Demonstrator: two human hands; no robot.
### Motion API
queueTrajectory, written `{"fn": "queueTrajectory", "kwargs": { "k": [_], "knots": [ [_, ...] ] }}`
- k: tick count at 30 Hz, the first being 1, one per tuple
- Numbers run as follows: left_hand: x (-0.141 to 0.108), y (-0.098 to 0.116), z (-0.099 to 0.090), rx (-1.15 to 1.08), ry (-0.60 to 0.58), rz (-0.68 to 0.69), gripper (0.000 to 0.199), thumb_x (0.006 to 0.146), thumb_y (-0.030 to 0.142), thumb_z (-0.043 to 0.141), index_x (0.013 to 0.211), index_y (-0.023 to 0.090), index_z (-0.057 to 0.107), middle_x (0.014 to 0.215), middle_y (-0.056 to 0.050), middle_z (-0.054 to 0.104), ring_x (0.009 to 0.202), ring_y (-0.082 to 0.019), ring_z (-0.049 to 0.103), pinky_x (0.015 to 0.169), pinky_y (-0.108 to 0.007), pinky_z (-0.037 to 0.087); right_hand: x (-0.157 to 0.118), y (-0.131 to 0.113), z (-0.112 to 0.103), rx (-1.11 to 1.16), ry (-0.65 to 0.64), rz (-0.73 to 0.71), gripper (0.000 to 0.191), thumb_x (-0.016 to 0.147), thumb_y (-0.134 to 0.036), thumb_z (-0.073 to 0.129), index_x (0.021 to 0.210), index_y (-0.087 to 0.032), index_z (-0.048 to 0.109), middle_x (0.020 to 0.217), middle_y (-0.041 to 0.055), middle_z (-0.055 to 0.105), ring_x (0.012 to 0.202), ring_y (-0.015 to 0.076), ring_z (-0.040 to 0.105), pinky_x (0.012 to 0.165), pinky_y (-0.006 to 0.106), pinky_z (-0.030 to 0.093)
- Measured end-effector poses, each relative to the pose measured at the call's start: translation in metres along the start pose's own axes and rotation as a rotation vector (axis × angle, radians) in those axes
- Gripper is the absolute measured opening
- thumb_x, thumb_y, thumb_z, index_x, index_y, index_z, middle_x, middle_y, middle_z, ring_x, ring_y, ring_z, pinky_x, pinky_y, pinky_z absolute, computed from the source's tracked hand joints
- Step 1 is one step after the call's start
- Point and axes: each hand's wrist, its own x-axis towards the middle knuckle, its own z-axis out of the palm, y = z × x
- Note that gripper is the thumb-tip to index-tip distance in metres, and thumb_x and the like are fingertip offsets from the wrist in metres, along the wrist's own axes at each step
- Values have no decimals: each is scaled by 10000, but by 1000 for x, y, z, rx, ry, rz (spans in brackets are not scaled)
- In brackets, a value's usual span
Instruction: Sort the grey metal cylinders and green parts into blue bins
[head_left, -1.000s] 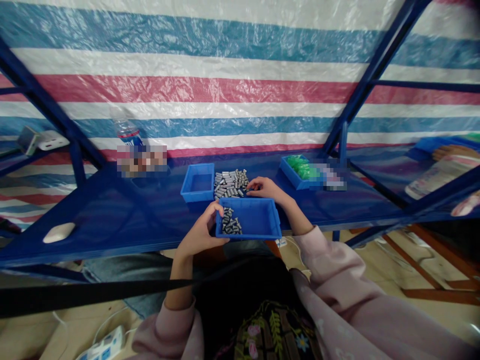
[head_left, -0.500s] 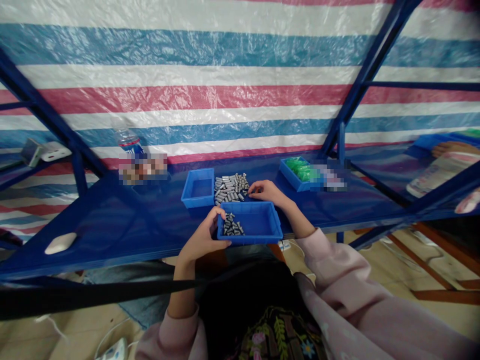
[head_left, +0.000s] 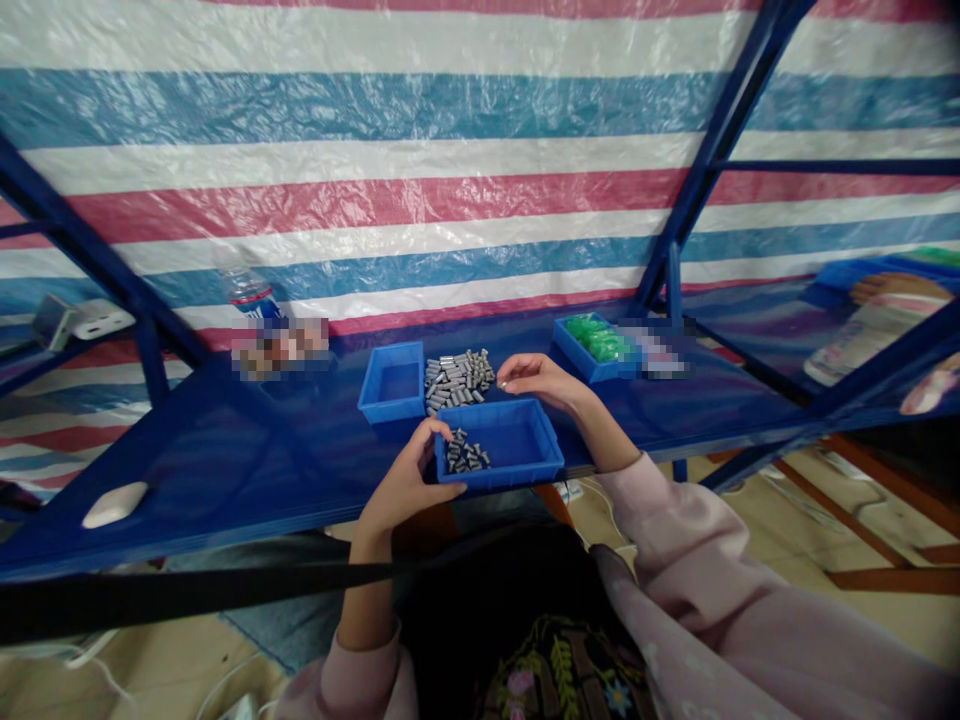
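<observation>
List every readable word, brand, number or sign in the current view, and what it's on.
No text is readable.
Bottle label: white marks on blue, too small and blurred to read.
Pale sleeve, far right: faint marks, too blurred to tell if they are letters.
Front blue box: none seen.
Metal parts: none legible.

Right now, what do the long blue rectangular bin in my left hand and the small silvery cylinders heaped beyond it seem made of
The long blue rectangular bin looks like moulded plastic, satin: even colour, faint sheen. The small silvery cylinders look like smooth metal, grey with bright highlights; steel or aluminium, I can't tell.
</observation>
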Motion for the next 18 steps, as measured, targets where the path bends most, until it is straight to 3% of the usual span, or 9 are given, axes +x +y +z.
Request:
{"fn": "queueTrajectory", "kwargs": {
  "k": [6, 11, 15, 18],
  "knots": [
    [-1, 1, 1, 10, 3, -1, 512, 676, 144, 761, 1047, 248, 424, 1137, -25, 509, 1054, -191, 516, 901, -266, 414, -2, 2, -2, -50, -202, 91, 274, 593, -253, 840, 826, -155, 735, 739, 4, 708, 655, 115, 619, 661, 243, 460],
    [-1, 2, 1, 17, -1, -13, 508, 685, 133, 752, 1046, 255, 417, 1140, -16, 507, 1045, -183, 517, 900, -263, 413, 1, 7, -2, -136, -38, 70, 269, 700, -348, 771, 889, -158, 737, 788, 25, 713, 691, 120, 614, 649, 237, 444],
    [-1, 1, 1, 29, 6, -13, 504, 683, 139, 755, 1044, 258, 424, 1127, -7, 497, 1045, -181, 515, 895, -259, 415, 12, 19, -7, -309, 112, 23, 303, 677, -354, 765, 887, -137, 734, 761, 29, 701, 627, 111, 560, 591, 240, 403],
    [-1, 0, 1, 42, 9, -8, 506, 679, 132, 753, 1045, 258, 427, 1139, -11, 491, 1049, -186, 510, 894, -264, 416, 20, 29, -11, -393, 128, -19, 307, 660, -349, 753, 867, -122, 733, 725, 23, 684, 611, 110, 541, 599, 251, 394]
  ]
}}
